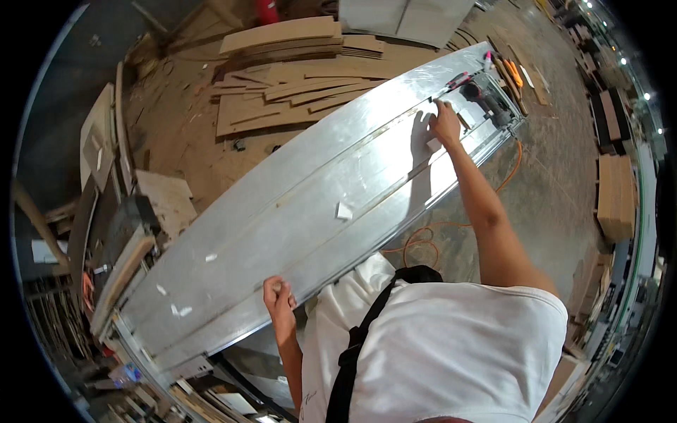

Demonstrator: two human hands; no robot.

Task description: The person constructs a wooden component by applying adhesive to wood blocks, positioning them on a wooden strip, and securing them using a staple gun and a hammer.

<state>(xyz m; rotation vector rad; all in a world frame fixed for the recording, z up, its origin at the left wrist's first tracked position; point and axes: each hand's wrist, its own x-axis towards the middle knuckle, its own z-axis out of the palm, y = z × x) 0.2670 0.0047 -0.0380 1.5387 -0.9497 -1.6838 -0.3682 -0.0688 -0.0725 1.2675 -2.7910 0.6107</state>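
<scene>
**A:** What is under the hands?

**B:** A long metal panel, silver and scuffed, lying flat on a work stand and running from lower left to upper right across a workshop floor.

**A:** And the left hand?

**B:** The left hand is curled narrow at the panel's near edge, fingers folded in; whether it pinches anything, I cannot tell.

**A:** The right?

**B:** The right hand, arm stretched far out, rests on the panel near its far end, fingers partly spread, touching the surface beside a small white block.

**A:** What lies around?

**B:** Another white block sits mid-panel. A dark power tool lies at the far end, just beyond the right hand. An orange cable loops on the floor beside the panel. Stacked wooden boards lie beyond.
</scene>
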